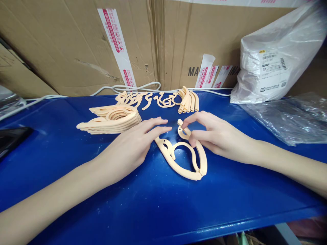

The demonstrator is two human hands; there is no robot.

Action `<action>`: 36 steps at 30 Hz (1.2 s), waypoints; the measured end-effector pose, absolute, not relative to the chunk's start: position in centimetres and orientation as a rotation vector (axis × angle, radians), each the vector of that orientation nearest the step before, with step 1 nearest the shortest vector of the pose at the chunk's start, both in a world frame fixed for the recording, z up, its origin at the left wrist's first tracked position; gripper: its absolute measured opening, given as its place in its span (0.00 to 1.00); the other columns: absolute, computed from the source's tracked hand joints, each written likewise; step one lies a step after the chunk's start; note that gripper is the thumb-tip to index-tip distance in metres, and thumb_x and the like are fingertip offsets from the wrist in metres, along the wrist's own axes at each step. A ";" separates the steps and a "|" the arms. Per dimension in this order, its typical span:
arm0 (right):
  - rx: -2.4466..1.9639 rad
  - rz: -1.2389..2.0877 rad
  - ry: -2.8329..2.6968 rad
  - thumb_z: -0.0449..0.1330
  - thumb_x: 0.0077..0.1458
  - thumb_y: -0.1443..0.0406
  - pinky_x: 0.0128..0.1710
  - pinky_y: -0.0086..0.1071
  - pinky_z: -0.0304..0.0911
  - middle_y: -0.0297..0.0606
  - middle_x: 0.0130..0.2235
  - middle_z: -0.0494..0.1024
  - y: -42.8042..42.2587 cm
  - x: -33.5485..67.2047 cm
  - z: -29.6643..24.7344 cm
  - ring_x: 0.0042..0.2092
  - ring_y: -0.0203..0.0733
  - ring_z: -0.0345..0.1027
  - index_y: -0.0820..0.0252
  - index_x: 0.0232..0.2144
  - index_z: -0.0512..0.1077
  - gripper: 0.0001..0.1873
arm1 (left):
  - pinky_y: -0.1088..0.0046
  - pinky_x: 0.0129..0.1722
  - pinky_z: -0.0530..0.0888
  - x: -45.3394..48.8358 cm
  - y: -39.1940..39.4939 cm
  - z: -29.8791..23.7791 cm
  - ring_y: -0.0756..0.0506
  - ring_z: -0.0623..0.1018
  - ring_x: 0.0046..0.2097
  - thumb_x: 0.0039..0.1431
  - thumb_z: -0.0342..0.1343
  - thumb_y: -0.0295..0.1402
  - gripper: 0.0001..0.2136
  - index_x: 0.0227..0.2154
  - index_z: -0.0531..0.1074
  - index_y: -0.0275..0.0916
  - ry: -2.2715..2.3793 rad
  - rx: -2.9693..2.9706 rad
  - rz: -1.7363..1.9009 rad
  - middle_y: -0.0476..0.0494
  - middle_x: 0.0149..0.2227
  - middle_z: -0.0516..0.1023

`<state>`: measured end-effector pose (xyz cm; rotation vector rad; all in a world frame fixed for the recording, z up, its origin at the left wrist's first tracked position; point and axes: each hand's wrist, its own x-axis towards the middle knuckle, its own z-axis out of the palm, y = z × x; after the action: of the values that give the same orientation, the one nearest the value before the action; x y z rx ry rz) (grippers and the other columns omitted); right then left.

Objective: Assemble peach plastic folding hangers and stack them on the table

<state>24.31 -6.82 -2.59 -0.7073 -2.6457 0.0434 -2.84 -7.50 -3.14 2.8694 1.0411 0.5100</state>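
Note:
A cream plastic folding hanger [176,166] lies on the blue table, its two arms joined at the near end, with a curved hook between them. My right hand [209,134] pinches the right arm of this hanger near its far end. Over the left arm's far end is my left hand [143,137], fingers stretched out and apart; its thumb is hidden, so I cannot tell if it touches the hanger. Just beyond my left hand sits a stack of folded hangers [109,119]. Loose hooks [148,100] and a row of hanger arms [189,100] lie farther back.
Cardboard boxes [81,47] stand along the back of the blue table [114,211]. A white cable [102,89] runs in front of them. At the right are a white labelled bag [276,64] and clear plastic [288,119]. A dark object [12,139] lies at the left edge.

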 end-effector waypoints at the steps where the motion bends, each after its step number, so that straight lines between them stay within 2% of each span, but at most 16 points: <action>1: -0.725 0.068 -2.616 0.53 0.60 0.73 0.49 0.40 0.63 0.43 0.51 0.68 -6.7 24.3 -2.7 0.52 0.45 0.63 0.58 0.35 0.72 0.10 | 0.53 0.62 0.67 -2.8 -7.5 -3.1 0.42 0.64 0.65 0.62 0.42 0.19 0.25 0.59 0.64 0.42 1.024 2.868 0.501 0.41 0.65 0.63; 7: -0.706 0.271 -2.518 0.52 0.63 0.72 0.47 0.37 0.65 0.41 0.47 0.68 -6.2 24.4 -3.2 0.49 0.41 0.66 0.58 0.32 0.71 0.10 | 0.55 0.64 0.64 -2.7 -7.8 -2.9 0.39 0.60 0.67 0.65 0.49 0.30 0.24 0.63 0.59 0.43 0.904 2.810 0.483 0.40 0.67 0.58; 12: -0.625 0.426 -2.490 0.52 0.64 0.70 0.48 0.37 0.66 0.41 0.47 0.68 -6.0 24.5 -3.4 0.50 0.40 0.66 0.59 0.34 0.72 0.09 | 0.54 0.64 0.64 -2.9 -7.2 -3.1 0.38 0.59 0.68 0.64 0.56 0.44 0.30 0.65 0.54 0.44 0.845 2.852 0.498 0.38 0.68 0.56; 19: -0.614 0.507 -2.478 0.52 0.66 0.68 0.50 0.36 0.65 0.42 0.47 0.68 -6.4 23.8 -3.7 0.49 0.38 0.67 0.60 0.37 0.72 0.09 | 0.53 0.65 0.61 -3.0 -6.5 -3.4 0.39 0.58 0.69 0.61 0.58 0.44 0.31 0.64 0.57 0.42 0.731 2.990 0.519 0.38 0.66 0.62; 22: -0.738 0.564 -2.391 0.56 0.64 0.64 0.44 0.33 0.68 0.40 0.44 0.71 -6.6 23.6 -3.6 0.44 0.37 0.69 0.60 0.40 0.70 0.05 | 0.52 0.66 0.60 -2.9 -6.4 -3.4 0.38 0.57 0.69 0.60 0.59 0.46 0.32 0.64 0.57 0.43 0.724 3.006 0.496 0.38 0.66 0.62; 25: -0.871 0.757 -2.265 0.61 0.59 0.61 0.35 0.31 0.68 0.36 0.38 0.75 -6.8 23.4 -3.4 0.35 0.35 0.69 0.59 0.40 0.68 0.10 | 0.53 0.66 0.60 -2.6 -6.5 -3.5 0.39 0.58 0.68 0.62 0.56 0.46 0.31 0.64 0.57 0.41 0.680 3.063 0.477 0.38 0.66 0.63; 28: -0.915 0.990 -2.174 0.62 0.59 0.60 0.31 0.29 0.66 0.33 0.33 0.76 -7.1 23.3 -3.3 0.32 0.34 0.70 0.59 0.38 0.67 0.10 | 0.53 0.66 0.60 -2.1 -6.9 -3.6 0.38 0.60 0.67 0.64 0.53 0.47 0.30 0.63 0.57 0.35 0.585 3.171 0.492 0.33 0.64 0.64; 32: -0.938 1.259 -2.057 0.60 0.61 0.60 0.29 0.28 0.65 0.32 0.31 0.77 -7.7 23.0 -3.2 0.30 0.34 0.71 0.60 0.39 0.66 0.09 | 0.55 0.61 0.67 -1.6 -7.5 -3.6 0.35 0.68 0.62 0.64 0.53 0.47 0.30 0.62 0.59 0.31 0.551 3.268 0.522 0.29 0.59 0.69; 36: -0.978 1.517 -1.813 0.57 0.63 0.59 0.28 0.29 0.69 0.33 0.30 0.80 -7.8 22.6 -3.0 0.29 0.35 0.74 0.59 0.40 0.65 0.09 | 0.57 0.51 0.73 -1.6 -7.6 -3.4 0.35 0.74 0.53 0.65 0.50 0.50 0.30 0.59 0.63 0.30 0.679 3.315 0.555 0.29 0.53 0.74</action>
<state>22.63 -7.81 -3.01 -0.9775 -1.8134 1.5172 -1.63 -7.62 -3.39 3.3154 0.6793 0.5546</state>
